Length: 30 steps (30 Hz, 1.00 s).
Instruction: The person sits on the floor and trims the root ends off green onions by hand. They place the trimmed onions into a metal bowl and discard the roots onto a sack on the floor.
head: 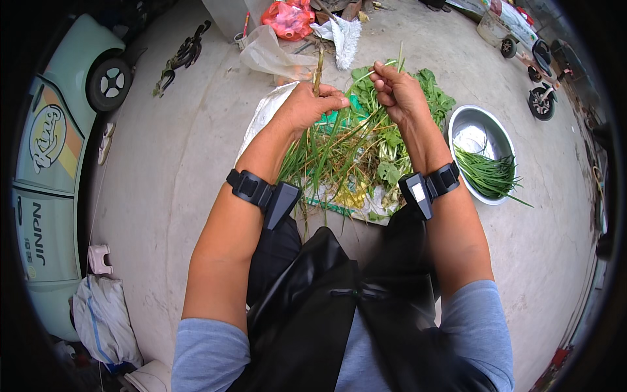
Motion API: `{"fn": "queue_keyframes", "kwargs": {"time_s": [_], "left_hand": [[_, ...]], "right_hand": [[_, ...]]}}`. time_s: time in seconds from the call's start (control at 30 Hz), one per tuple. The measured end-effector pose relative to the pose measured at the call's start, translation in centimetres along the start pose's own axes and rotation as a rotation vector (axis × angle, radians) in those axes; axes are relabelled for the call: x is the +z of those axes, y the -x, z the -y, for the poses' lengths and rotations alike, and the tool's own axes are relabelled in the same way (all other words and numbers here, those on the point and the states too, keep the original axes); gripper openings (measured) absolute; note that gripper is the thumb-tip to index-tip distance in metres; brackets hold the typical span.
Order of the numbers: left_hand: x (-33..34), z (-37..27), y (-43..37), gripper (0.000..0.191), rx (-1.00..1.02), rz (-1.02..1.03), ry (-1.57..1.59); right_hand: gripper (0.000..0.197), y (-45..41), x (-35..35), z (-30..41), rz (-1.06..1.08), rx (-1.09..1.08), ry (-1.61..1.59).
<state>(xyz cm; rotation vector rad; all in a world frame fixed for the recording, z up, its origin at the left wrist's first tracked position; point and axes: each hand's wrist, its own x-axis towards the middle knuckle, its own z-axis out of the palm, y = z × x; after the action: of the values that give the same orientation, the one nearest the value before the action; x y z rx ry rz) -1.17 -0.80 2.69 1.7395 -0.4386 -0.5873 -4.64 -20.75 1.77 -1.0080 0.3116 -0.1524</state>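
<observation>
My left hand (318,107) is closed on long green blades (327,142), likely chives, that hang down from it. A brown stick (319,66) rises just above this hand; whether the hand grips it or it lies behind, I cannot tell. My right hand (396,90) pinches a thin green stem (365,77) with a pale end between thumb and fingers. Beneath both hands, a heap of grass-like stalks and dry brown strands (355,144) covers a white and green woven sack (264,110). Broad leafy greens (433,93) lie on its right side.
To the right stands a metal basin (472,128) holding green chives (482,171), some over its rim. A light green car (54,186) is parked at left. Plastic bags (289,22) lie ahead. A child's scooter (546,73) stands far right, and a white sack (105,313) lies lower left.
</observation>
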Motion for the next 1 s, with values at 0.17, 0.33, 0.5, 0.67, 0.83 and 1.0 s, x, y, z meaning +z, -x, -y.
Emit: {"fn": "queue_keyframes", "kwargs": {"time_s": [0.17,0.33,0.5,0.67,0.83,1.0], "left_hand": [[-0.3,0.3,-0.2,0.022,0.012,-0.022,-0.019],[-0.5,0.8,-0.7,0.02,0.063,-0.079,0.002],[-0.6,1.2,-1.3,0.016,0.051,-0.157,0.274],[-3.4,1.8,-1.6,0.016,-0.012,-0.393,0.466],[-6.1,1.7,-0.8,0.024,0.044,-0.56,0.179],[-6.1,0.9,-0.4,0.027,0.079,-0.512,0.054]], "right_hand": [[0.015,0.0,0.0,0.0,-0.007,-0.01,0.012],[0.015,0.1,0.0,0.1,0.006,-0.041,-0.033],[0.014,0.5,0.8,-0.4,-0.039,-0.143,-0.08],[0.014,0.2,-0.3,1.6,-0.127,-0.333,-0.162],[0.025,-0.9,-2.0,1.0,-0.192,-0.258,0.507],[0.023,-2.3,-2.2,-1.7,0.05,0.031,1.035]]}}
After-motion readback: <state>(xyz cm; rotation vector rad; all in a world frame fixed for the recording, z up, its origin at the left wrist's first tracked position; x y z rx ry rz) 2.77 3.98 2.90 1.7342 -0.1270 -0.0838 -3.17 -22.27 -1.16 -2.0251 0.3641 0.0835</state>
